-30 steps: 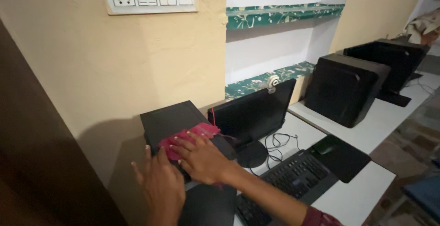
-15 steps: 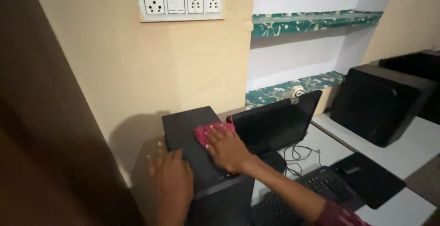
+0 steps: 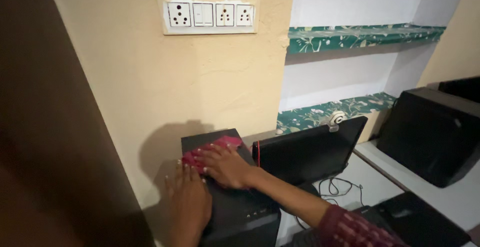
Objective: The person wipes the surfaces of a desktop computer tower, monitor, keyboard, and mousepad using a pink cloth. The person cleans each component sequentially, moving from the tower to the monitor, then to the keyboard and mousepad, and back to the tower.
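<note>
hands (image 3: 205, 187): bare, no rings seen | right sleeve (image 3: 350, 229): dark red, pale-patterned knit

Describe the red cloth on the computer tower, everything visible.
The red cloth is a small pinkish-red rag, soft and woven by the look of it, bunched rather than spread flat. It lies on the flat top of the black computer tower, toward its rear edge near the wall. The right hand lies palm-down on it, fingers spread over its front part, so only the back and left edges show. The left hand rests on the tower's left edge beside it; whether it touches the cloth is unclear.
</note>
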